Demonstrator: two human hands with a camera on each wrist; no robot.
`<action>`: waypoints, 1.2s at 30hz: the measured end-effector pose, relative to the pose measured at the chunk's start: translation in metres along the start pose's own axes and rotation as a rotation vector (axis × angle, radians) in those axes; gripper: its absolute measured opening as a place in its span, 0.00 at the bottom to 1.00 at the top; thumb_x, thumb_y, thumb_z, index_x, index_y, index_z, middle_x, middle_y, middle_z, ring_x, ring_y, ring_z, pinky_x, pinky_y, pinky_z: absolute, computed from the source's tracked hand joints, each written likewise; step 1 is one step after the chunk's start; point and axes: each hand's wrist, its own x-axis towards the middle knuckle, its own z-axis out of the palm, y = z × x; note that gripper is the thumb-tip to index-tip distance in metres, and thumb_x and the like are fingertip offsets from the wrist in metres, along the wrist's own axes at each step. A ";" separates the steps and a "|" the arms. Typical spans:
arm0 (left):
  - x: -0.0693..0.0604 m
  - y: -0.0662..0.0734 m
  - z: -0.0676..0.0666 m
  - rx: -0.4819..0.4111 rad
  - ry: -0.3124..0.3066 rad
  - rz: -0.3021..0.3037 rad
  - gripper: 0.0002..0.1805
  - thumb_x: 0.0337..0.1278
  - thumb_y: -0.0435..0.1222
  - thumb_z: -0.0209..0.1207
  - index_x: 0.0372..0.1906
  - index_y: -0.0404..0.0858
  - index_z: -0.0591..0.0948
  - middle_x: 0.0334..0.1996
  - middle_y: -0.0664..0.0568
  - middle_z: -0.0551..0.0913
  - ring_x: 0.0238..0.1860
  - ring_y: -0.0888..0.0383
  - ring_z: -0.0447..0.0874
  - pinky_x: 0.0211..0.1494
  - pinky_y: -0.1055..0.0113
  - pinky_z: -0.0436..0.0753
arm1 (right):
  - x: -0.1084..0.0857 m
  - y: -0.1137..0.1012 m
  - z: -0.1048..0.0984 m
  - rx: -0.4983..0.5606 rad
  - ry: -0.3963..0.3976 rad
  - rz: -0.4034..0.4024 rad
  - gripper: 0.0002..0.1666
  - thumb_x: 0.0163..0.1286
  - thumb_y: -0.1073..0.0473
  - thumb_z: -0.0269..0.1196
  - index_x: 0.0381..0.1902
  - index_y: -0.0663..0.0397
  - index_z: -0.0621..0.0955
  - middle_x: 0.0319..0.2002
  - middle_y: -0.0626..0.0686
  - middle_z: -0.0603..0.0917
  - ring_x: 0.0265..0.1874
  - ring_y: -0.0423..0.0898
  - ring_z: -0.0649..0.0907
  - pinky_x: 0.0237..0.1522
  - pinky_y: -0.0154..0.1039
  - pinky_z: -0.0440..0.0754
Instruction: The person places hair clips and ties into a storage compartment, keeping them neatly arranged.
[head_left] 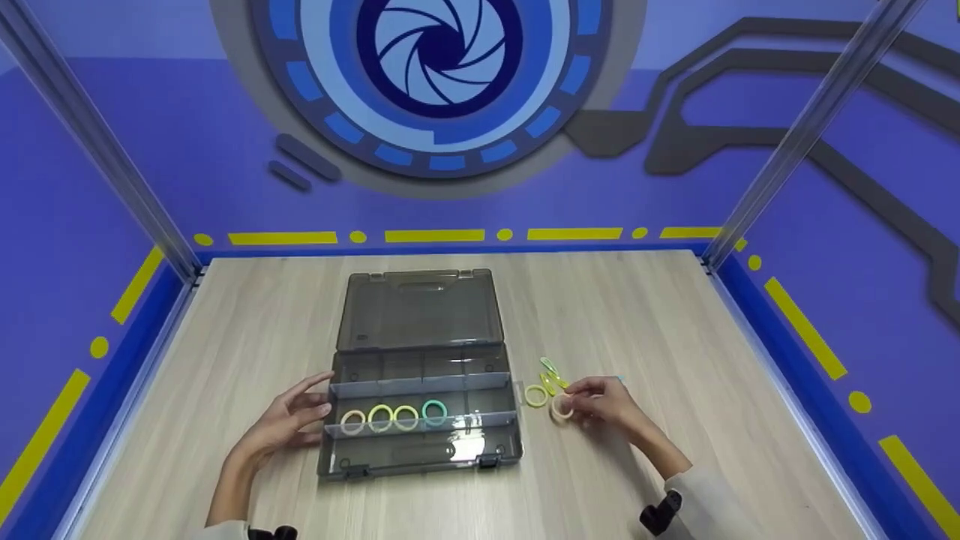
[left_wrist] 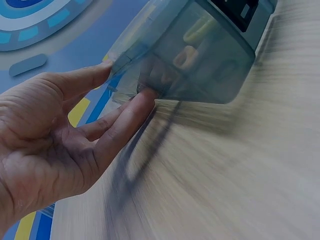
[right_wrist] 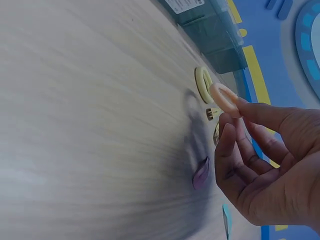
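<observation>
Peach ring (right_wrist: 223,104) in the person's right hand (head_left: 602,400), pinched between thumb and fingertip just above the table (head_left: 615,315), to the right of a smoky grey plastic box (head_left: 405,454). On the table near it lie a yellow-green ring (head_left: 527,397) and a few small yellow and green hair clips (head_left: 551,381); the right wrist view also shows a purple clip (right_wrist: 201,173) and a teal clip (right_wrist: 226,220) there. The box sits with its lid (head_left: 420,311) folded back. In its middle row, four rings stand side by side: one peach, two yellow and one teal (head_left: 434,402). The left hand (head_left: 283,422) is loosely spread, holding nothing, its fingertips touching the box's left side.
</observation>
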 end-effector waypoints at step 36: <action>0.000 -0.002 0.004 -0.044 0.030 -0.020 0.38 0.71 0.40 0.61 0.81 0.45 0.59 0.69 0.32 0.66 0.62 0.46 0.80 0.56 0.50 0.87 | 0.022 -0.039 0.051 0.148 -0.150 -0.059 0.22 0.66 0.65 0.70 0.54 0.75 0.80 0.36 0.45 0.88 0.32 0.37 0.86 0.35 0.31 0.86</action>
